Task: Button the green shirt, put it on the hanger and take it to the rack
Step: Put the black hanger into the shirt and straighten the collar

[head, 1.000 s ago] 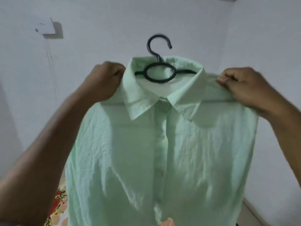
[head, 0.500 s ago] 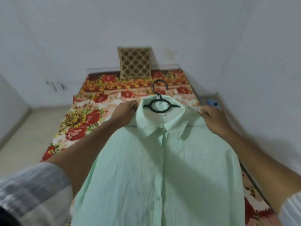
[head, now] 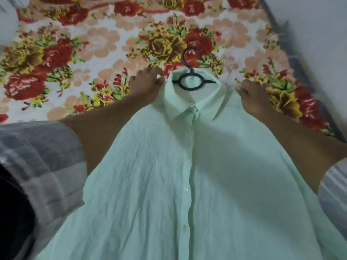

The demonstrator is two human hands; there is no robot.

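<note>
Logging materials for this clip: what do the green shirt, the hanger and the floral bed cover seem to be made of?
Green shirt: thin woven cloth, probably cotton or linen, matte; fine creases all over.
Hanger: likely moulded black plastic, smooth with a slight sheen; metal cannot be ruled out.
Floral bed cover: printed fabric, matte; the weave is too blurred to tell.
</note>
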